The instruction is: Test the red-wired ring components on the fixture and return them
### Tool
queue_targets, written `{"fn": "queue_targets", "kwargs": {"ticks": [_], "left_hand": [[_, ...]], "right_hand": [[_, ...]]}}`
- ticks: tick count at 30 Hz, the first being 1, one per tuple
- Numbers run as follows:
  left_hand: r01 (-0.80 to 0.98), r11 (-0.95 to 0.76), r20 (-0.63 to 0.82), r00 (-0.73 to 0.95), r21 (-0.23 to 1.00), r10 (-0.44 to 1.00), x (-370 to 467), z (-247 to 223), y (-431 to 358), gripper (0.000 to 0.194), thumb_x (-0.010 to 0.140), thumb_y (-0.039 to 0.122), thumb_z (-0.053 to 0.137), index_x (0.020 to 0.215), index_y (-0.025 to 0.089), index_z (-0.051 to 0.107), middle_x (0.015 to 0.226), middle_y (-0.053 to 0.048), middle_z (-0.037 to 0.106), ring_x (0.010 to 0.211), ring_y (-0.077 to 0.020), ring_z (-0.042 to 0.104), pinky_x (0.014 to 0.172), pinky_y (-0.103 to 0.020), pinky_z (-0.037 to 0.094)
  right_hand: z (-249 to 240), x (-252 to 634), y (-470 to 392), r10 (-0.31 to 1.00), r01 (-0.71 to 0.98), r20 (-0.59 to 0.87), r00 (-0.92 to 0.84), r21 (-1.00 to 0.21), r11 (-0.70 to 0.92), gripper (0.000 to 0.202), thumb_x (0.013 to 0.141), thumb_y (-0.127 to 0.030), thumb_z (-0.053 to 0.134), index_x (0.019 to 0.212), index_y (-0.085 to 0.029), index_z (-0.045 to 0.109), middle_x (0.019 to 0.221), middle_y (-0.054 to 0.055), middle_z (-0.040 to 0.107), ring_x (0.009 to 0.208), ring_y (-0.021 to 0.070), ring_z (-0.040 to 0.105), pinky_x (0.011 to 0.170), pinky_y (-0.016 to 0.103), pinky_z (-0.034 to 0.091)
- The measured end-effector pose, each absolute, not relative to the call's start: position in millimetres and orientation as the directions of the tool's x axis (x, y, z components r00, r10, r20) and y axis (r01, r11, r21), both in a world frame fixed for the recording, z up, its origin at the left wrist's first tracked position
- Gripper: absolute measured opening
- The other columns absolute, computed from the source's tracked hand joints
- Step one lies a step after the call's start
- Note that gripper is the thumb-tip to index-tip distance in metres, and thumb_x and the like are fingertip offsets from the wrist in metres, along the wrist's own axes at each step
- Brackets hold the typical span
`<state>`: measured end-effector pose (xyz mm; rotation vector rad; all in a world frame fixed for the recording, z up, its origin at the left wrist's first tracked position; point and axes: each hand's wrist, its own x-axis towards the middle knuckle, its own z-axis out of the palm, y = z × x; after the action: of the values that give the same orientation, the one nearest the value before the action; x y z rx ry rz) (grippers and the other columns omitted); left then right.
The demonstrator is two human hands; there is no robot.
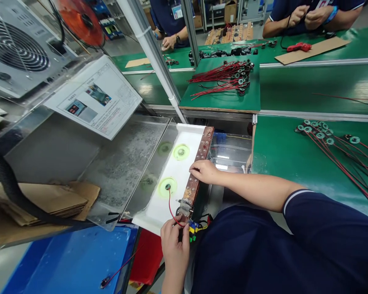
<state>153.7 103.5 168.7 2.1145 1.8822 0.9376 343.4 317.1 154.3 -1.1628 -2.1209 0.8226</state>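
A small round part (167, 187) sits on the lower of two pale green discs on a white panel (153, 210). Its red wire (171, 206) curves down to my left hand (175, 237), whose fingers and thumb are closed on the wire's end beside the bar's near end. Along the panel's right side runs a copper-coloured bar (204, 145) studded with screws. My right hand (205, 171) rests against this bar, fingers curled in; whether they hold anything is hidden. Farther up the panel, the other green disc (181, 152) has no wired part on it.
Wired round parts lie in bunches on the green board (221, 98) and right bench (272, 163). One wired part (104, 282) lies in the blue bin (67, 253). An instruction sheet (95, 98) and a metal post (155, 53) stand ahead. Two people work across the bench.
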Motion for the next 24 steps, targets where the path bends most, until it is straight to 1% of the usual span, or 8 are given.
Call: {"fn": "queue_targets", "kwargs": {"ticks": [4,9,12,17,22,24], "left_hand": [[0.841,-0.189,0.328,0.014,0.507,0.945,151.5,166.4,103.3,0.005,0.09,0.02,0.061,0.087,0.022,0.057,0.104,-0.01,0.065,0.105,-0.0252,0.057,0.09,-0.04,0.046],[0.853,-0.215,0.372,0.026,0.476,0.928,150.7,163.6,103.6,0.004,0.091,0.021,0.06,0.088,0.022,0.059,0.104,-0.008,0.065,0.103,-0.0241,0.058,0.087,-0.038,0.048],[0.863,-0.199,0.369,0.016,0.465,0.929,151.3,162.8,102.2,0.002,0.091,0.021,0.06,0.089,0.022,0.06,0.106,-0.009,0.066,0.105,-0.0245,0.058,0.087,-0.038,0.05],[0.843,-0.175,0.369,-0.03,0.508,0.929,157.8,168.0,98.9,0.006,0.092,0.017,0.058,0.088,0.021,0.059,0.106,-0.01,0.064,0.105,-0.0244,0.058,0.088,-0.04,0.052],[0.827,-0.089,0.283,-0.088,0.556,0.955,165.0,176.9,97.8,0.011,0.093,0.013,0.054,0.086,0.02,0.057,0.105,-0.01,0.062,0.105,-0.0234,0.057,0.088,-0.038,0.052],[0.822,-0.076,0.269,-0.096,0.564,0.958,165.4,178.4,97.1,0.012,0.093,0.013,0.053,0.084,0.02,0.056,0.104,-0.01,0.062,0.105,-0.0235,0.056,0.087,-0.038,0.052]], "right_hand": [[155.0,343.5,317.0,0.87,0.531,0.186,-0.456,-0.728,0.434,0.015,0.091,-0.019,0.061,0.092,-0.014,0.074,0.094,0.007,0.075,0.086,0.0164,0.068,0.078,0.026,0.046],[153.9,342.4,317.1,0.871,0.536,0.189,-0.454,-0.722,0.437,0.015,0.091,-0.02,0.061,0.092,-0.016,0.075,0.093,0.007,0.075,0.086,0.0177,0.069,0.078,0.027,0.047],[152.0,342.0,316.1,0.869,0.53,0.203,-0.452,-0.722,0.445,0.015,0.091,-0.021,0.06,0.092,-0.016,0.075,0.093,0.007,0.075,0.087,0.0187,0.069,0.079,0.028,0.048],[146.5,343.4,314.0,0.86,0.513,0.247,-0.446,-0.717,0.472,0.019,0.092,-0.024,0.057,0.091,-0.018,0.075,0.093,0.007,0.075,0.087,0.02,0.07,0.08,0.03,0.05],[143.1,344.3,314.6,0.855,0.505,0.256,-0.452,-0.717,0.481,0.021,0.092,-0.026,0.055,0.09,-0.019,0.074,0.093,0.006,0.076,0.086,0.0201,0.07,0.08,0.031,0.051],[143.6,344.5,314.1,0.854,0.513,0.251,-0.455,-0.71,0.482,0.021,0.092,-0.026,0.055,0.09,-0.019,0.074,0.093,0.006,0.075,0.085,0.0196,0.07,0.08,0.03,0.051]]}}
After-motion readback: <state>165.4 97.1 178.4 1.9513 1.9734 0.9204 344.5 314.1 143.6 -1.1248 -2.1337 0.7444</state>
